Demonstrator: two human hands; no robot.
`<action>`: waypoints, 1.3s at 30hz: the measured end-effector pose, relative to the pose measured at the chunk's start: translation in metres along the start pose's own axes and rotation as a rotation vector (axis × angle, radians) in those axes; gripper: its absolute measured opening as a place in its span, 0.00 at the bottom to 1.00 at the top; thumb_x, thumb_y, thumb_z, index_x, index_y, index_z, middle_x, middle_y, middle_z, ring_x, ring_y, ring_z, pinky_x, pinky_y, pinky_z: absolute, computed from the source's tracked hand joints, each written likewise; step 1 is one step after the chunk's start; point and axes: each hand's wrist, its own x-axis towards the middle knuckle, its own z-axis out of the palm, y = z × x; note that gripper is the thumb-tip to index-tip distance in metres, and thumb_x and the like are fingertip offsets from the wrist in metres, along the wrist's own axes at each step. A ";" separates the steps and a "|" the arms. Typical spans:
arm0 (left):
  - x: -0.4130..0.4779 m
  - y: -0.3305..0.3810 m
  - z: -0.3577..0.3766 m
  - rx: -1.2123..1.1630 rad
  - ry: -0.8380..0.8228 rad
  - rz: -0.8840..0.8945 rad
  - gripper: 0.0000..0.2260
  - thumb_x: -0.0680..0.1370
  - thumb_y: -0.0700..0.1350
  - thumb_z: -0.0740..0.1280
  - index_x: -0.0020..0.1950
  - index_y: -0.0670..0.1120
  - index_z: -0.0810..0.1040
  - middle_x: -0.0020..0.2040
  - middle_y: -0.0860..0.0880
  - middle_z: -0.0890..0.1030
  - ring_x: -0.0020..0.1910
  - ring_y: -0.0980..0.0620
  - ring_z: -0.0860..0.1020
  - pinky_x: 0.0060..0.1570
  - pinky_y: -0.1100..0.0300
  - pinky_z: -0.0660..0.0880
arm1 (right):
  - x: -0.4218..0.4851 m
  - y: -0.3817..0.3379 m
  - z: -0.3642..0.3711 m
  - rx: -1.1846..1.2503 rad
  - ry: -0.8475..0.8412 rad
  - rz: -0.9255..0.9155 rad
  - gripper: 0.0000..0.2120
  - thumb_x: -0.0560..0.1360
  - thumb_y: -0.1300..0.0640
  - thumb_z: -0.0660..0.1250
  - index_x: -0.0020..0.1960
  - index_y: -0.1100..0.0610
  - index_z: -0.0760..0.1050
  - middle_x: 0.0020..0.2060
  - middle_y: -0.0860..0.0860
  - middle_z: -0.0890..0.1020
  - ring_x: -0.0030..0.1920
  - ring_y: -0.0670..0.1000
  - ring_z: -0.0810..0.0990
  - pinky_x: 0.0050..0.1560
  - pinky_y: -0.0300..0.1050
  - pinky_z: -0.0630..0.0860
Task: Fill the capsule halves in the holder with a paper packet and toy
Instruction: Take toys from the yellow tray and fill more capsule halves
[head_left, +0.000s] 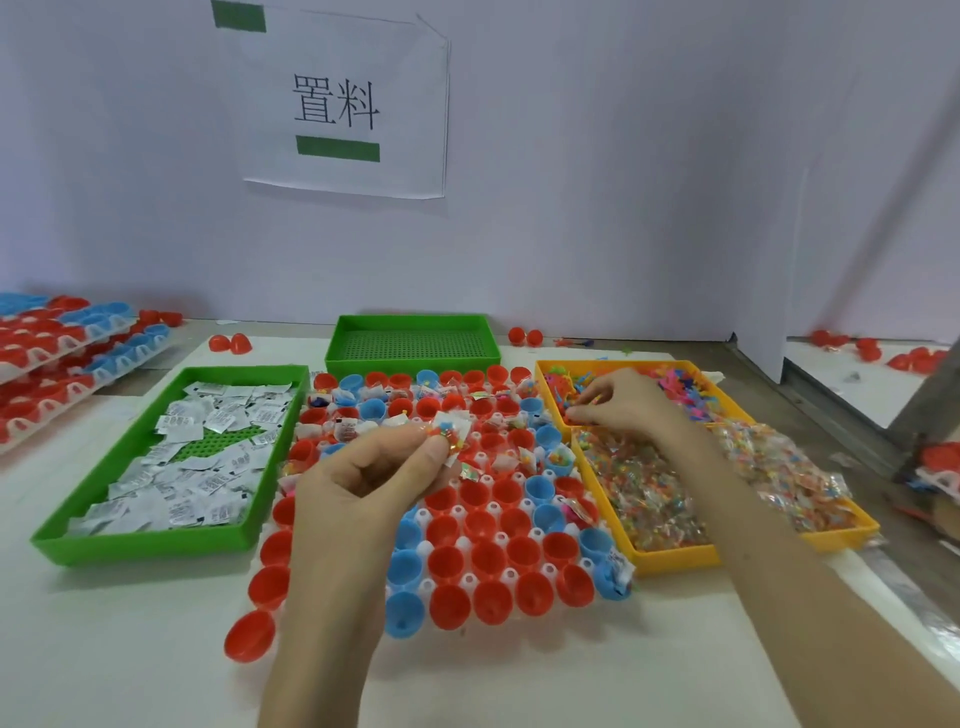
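Trouble looked likeliest from the paper packet (451, 435) pinched in the left hand (384, 467) over the holder (470, 578), apt to slip unwatched while the right hand (623, 402), its grip unclear, dug among the toys (680, 385).

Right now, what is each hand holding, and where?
The left hand pinches a paper packet and a toy bag by their edges. The right hand reaches into the orange tray; its grip cannot be told.
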 end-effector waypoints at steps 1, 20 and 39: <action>0.001 -0.001 0.001 0.006 0.005 0.002 0.10 0.62 0.51 0.76 0.42 0.52 0.88 0.39 0.47 0.86 0.39 0.51 0.85 0.41 0.65 0.80 | 0.005 0.001 0.005 -0.026 0.019 -0.007 0.10 0.73 0.49 0.75 0.50 0.54 0.85 0.53 0.49 0.82 0.50 0.48 0.79 0.49 0.45 0.75; -0.007 0.004 0.009 0.050 -0.066 -0.015 0.12 0.62 0.53 0.75 0.43 0.51 0.87 0.40 0.49 0.87 0.40 0.53 0.86 0.40 0.70 0.78 | -0.099 -0.052 -0.050 0.825 0.271 -0.293 0.04 0.75 0.57 0.73 0.48 0.50 0.85 0.41 0.47 0.87 0.44 0.46 0.86 0.47 0.37 0.81; -0.012 0.003 0.025 0.185 -0.172 0.105 0.07 0.69 0.39 0.78 0.41 0.50 0.85 0.38 0.50 0.86 0.40 0.53 0.85 0.40 0.66 0.79 | -0.175 -0.070 -0.020 0.807 0.102 -0.421 0.09 0.77 0.63 0.69 0.50 0.52 0.86 0.43 0.41 0.87 0.48 0.41 0.85 0.47 0.30 0.78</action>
